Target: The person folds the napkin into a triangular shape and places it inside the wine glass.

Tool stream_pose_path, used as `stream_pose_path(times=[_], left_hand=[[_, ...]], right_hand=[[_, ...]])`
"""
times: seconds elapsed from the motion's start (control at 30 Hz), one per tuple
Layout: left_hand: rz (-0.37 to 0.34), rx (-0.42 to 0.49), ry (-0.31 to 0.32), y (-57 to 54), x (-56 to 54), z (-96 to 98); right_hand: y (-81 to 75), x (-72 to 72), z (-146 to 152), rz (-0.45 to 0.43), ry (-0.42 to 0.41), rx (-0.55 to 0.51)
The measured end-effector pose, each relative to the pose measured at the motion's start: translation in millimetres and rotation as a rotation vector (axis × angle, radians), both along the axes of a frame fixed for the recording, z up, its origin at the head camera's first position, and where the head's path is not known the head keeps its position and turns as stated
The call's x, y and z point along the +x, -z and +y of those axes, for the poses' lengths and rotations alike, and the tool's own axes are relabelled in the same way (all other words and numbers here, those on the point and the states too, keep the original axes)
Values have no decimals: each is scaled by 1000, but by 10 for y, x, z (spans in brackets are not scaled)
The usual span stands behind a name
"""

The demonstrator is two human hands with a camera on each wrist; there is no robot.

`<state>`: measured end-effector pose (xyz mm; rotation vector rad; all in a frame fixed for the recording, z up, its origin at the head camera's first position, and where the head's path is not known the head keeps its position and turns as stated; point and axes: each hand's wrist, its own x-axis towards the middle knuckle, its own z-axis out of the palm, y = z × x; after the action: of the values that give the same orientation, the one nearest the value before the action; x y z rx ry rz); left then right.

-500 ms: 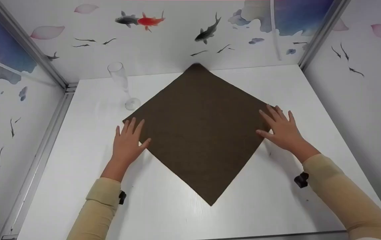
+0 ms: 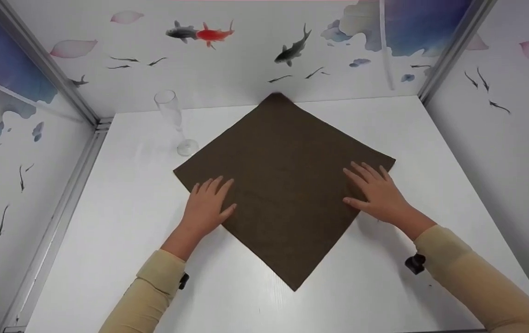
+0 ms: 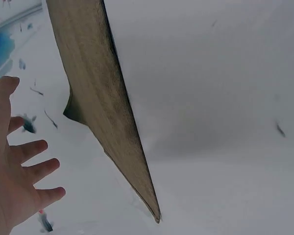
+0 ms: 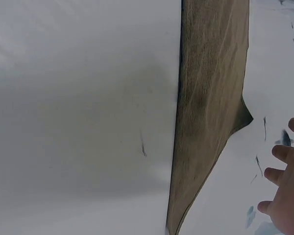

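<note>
A square brown cloth [image 2: 283,194] lies spread flat on the white table, turned like a diamond with one corner toward me. Its far corner bends up against the back wall. My left hand [image 2: 205,208] is over the cloth's lower left edge, fingers spread and straight. Over the lower right edge is my right hand [image 2: 378,192], its fingers likewise extended. In the left wrist view the left hand [image 3: 19,171] appears apart from the cloth [image 3: 98,88], with nothing in it. The right wrist view shows the right hand [image 4: 286,171] beside the cloth [image 4: 206,98], fingers loose and holding nothing.
A clear stemmed glass [image 2: 170,113] stands at the back left, its foot [image 2: 187,147] close to the cloth's upper left edge. Walls painted with fish [image 2: 294,46] enclose the white table [image 2: 121,222] at the back and both sides.
Both hands have moved inward and toward me from the cloth's side corners, the left one farther. Those two corners are now uncovered. The cloth lies nearly the same; the view has shifted slightly.
</note>
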<state>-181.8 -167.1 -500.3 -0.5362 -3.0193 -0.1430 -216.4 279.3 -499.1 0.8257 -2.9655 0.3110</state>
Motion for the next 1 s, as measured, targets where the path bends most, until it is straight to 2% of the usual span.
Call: stream_pose_path(times=[0.17, 0.33, 0.4, 0.63, 0.8, 1.0], left_hand=[[37, -80, 97, 21, 89, 202], [143, -118, 230, 39, 190, 387], [162, -127, 270, 56, 219, 452], [61, -140, 358, 123, 343, 599], [63, -172, 440, 202, 462, 670], [46, -235, 554, 293, 588, 758]], right_hand=[[42, 105, -127, 5, -62, 21], [85, 225, -272, -15, -134, 19], [97, 267, -326, -12, -158, 17], [143, 401, -487, -5, -246, 23], [194, 496, -599, -11, -314, 7], [230, 609, -711, -86, -439, 27]])
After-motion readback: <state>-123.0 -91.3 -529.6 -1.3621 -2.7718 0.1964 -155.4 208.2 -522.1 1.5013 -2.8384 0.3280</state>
